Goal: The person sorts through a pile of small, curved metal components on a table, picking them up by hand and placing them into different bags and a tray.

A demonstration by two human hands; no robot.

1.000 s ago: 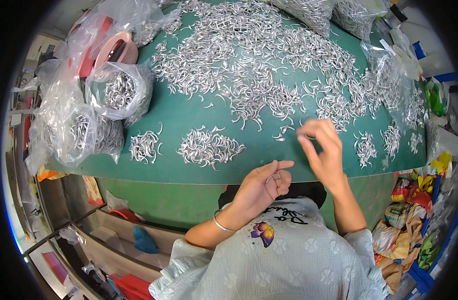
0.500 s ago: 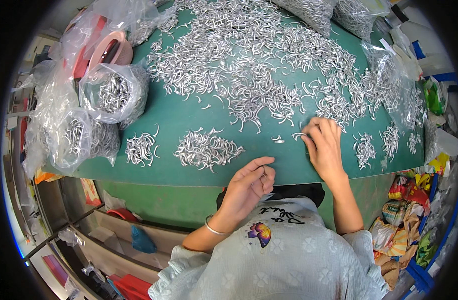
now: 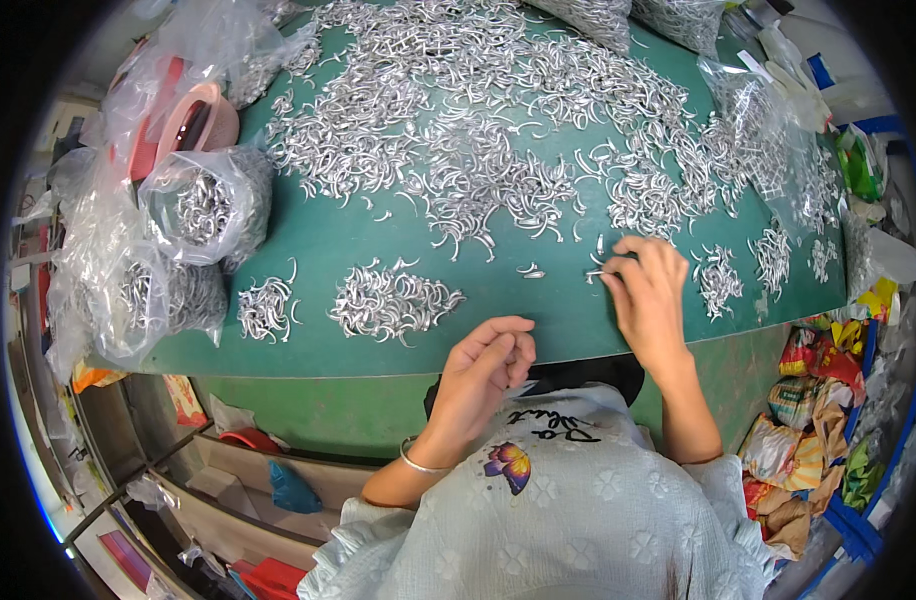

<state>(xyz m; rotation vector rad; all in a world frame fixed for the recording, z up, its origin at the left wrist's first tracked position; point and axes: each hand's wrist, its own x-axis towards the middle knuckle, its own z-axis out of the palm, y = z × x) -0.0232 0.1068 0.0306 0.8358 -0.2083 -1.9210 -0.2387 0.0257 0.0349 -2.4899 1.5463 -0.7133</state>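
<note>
Premises appear to be a small workshop or packing room. Evidence: a broad green-topped counter (image 3: 568, 315) heaped with small curved silver-coloured pieces (image 3: 488, 180); clear plastic bags (image 3: 213, 210) filled with like pieces at its left edge; a green floor (image 3: 308, 400); coloured packets (image 3: 803, 400) stored beyond its near right corner.

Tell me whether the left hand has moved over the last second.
Yes, slightly leftward: the left hand now has its index fingertip nearer the oblong silvery pile, judged against that pile.
</note>
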